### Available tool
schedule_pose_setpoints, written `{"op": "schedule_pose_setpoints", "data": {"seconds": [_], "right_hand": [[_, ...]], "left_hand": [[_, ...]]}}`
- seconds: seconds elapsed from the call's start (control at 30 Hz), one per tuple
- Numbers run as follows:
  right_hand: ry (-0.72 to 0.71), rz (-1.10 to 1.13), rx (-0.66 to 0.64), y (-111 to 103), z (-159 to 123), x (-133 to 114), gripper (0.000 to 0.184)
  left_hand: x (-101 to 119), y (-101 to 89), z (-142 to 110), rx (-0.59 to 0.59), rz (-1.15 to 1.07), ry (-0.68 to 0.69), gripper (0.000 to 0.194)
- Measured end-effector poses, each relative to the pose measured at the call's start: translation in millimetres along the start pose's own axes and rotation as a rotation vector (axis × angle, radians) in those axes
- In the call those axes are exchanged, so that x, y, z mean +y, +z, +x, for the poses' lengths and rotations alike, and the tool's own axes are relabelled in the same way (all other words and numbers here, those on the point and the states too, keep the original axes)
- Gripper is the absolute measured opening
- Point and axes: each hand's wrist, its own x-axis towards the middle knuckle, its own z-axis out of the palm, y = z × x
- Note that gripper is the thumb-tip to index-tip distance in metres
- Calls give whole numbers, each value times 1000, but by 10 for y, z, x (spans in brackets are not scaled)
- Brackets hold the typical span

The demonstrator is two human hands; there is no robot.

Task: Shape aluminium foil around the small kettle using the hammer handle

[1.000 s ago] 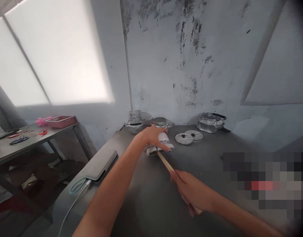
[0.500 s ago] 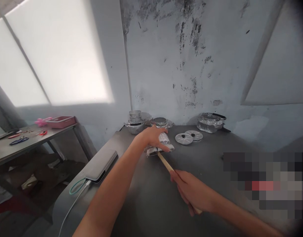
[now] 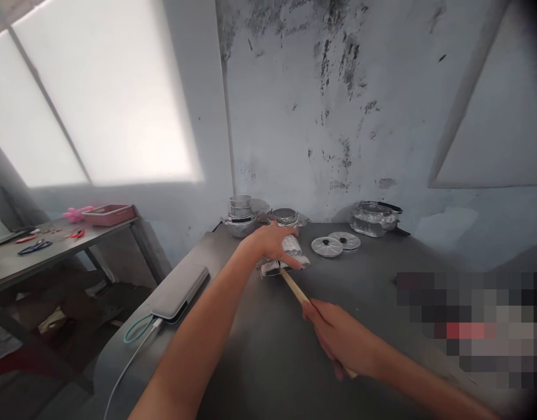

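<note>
My left hand point(image 3: 272, 242) rests with thumb and fingers spread across a crinkled silvery bundle point(image 3: 291, 245). Its thumb lies along the near side, over a whitish flap with a dark edge. What is under the palm is hidden. My right hand point(image 3: 332, 332) is closed round a pale wooden stick point(image 3: 295, 287), which slants up and left. The stick's far end meets the bundle's near edge below my left thumb; I cannot tell whether it is attached there. Two round silvery lids point(image 3: 326, 247) with black knobs lie to the right, partly overlapping.
Behind stand stacked metal pots point(image 3: 241, 213), a round pan point(image 3: 284, 217) and a plastic-wrapped pan point(image 3: 373, 219), near the stained wall. A power bank point(image 3: 181, 291) with a white cable lies left on the dark table point(image 3: 259, 361). A side table holds a pink basket point(image 3: 109, 215) and scissors point(image 3: 35, 248).
The view has shifted very slightly. Both hands, the stick and the silvery bundle keep the same positions relative to each other.
</note>
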Motion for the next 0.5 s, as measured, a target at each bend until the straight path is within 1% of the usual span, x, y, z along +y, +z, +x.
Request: {"op": "schedule_pose_setpoints", "data": {"seconds": [0.1,0.23,0.3,0.5], "right_hand": [[-32,13,11,14,22,40,51],[24,20,-31,-8,59,71,50],[29,37,-34,-22,67,61,50],[-54,56,21,-25,50,42,50]], "left_hand": [[2,1,-1,-4,-1,1,105],[14,2,-4,11,13,12,103],[15,6,0,26,22,19,102],[-5,10,11,-7,7,7,105]]}}
